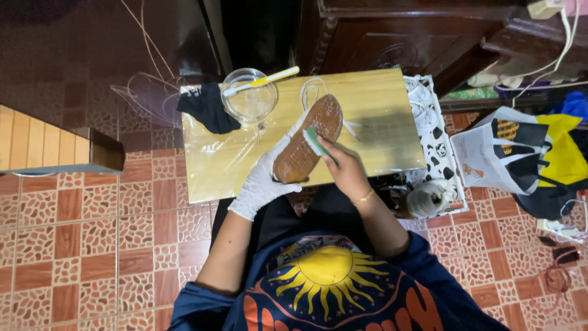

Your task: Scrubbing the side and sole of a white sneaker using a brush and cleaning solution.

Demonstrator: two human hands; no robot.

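Left hand: the left hand (264, 181), in a white glove, is closed around the shoe (308, 138), gripping its lower end from the side.
Right hand: the right hand (346, 170), bare with a thin bracelet at the wrist, is closed on a green and white brush (316, 144) and presses it against the sole.
Shoe: held sole up and tilted over the near part of the tabletop (380, 116); the sole is brown and looks wet and glossy.
Laces: white laces (311, 89) lie loose on the tabletop just beyond the shoe's toe.
Bowl: a clear glass bowl (250, 98) stands at the far edge, with a yellow and white toothbrush (269, 79) resting across its rim.
Cloth: a black cloth (207, 107) lies just left of the bowl.
Floor: red patterned tiles (92, 245) surround the tabletop; bags (520, 153) sit well off to the right.
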